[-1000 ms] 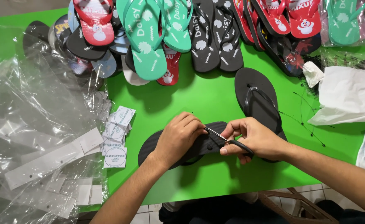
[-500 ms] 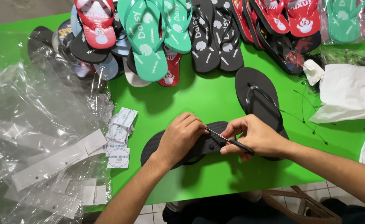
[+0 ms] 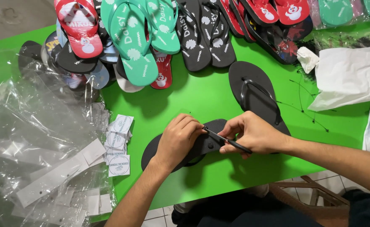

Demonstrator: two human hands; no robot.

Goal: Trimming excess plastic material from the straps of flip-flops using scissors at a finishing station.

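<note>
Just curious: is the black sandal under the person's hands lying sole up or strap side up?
Sole up: the black sandal shows a smooth underside with a strap plug, and its strap peeks out beneath.

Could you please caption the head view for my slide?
Left hand steadies a black flip-flop while right hand holds a thin tool.
</note>
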